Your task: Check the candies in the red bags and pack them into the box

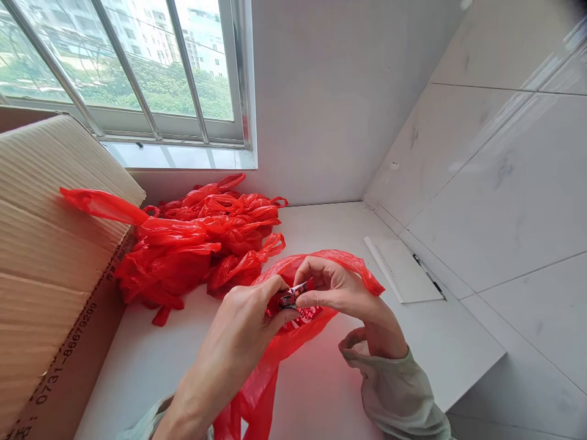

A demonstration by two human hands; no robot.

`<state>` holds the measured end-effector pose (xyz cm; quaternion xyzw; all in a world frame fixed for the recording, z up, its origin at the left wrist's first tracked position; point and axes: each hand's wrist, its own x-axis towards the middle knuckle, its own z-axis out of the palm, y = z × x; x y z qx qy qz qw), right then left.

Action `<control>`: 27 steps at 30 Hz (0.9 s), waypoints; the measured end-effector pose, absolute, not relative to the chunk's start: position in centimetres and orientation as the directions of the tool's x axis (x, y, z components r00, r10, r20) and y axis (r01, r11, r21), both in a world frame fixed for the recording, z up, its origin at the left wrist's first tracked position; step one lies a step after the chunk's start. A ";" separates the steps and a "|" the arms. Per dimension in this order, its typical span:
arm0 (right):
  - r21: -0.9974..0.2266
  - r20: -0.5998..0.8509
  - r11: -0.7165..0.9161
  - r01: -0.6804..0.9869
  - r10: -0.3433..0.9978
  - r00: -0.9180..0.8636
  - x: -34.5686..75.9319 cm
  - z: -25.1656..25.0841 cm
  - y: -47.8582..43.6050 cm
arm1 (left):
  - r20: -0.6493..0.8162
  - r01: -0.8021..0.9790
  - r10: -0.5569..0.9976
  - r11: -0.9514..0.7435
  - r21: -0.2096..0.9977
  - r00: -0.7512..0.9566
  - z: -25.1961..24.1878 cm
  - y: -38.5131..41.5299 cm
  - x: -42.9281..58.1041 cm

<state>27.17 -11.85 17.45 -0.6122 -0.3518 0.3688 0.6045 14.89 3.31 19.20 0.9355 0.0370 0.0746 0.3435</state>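
Observation:
Above an opened red plastic bag [302,342], my left hand [245,315] pinches a small shiny dark-red and black wrapped packet [288,302] between thumb and fingers. My right hand [337,287] meets it from the other side, thumb and fingers closed on the packet's right end. Whether this is one packet or two pressed together, I cannot tell. Beneath the fingers, red wrapping with white print [308,316] shows inside the bag. The bag's mouth spreads around both hands, and its handles trail toward the table's near edge.
Several knotted red plastic bags [215,226] are heaped at the back left of the white table [330,385]. A large cardboard box [55,244] stands at the left. Near the tiled right wall lie a notebook [403,269] and a pen [426,272]. A barred window [137,67] is behind.

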 end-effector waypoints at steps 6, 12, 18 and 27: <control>-0.999 -0.018 0.006 -0.051 0.895 0.446 27.0 17.9 -12.1 | 0.042 0.010 0.059 -0.693 0.721 0.997 19.5 3.7 14.6; -0.996 0.005 0.042 -0.080 0.908 0.418 27.1 17.8 -12.1 | 0.036 0.006 0.051 -0.655 0.756 0.998 19.6 4.3 14.7; -0.998 0.059 0.059 0.012 0.896 0.440 27.1 18.0 -12.1 | 0.096 -0.038 0.051 -0.664 0.747 0.994 19.3 4.3 14.9; -0.999 0.007 0.021 -0.026 0.896 0.444 27.2 18.0 -11.8 | 0.028 -0.018 0.007 -0.608 0.793 1.000 19.0 4.8 14.9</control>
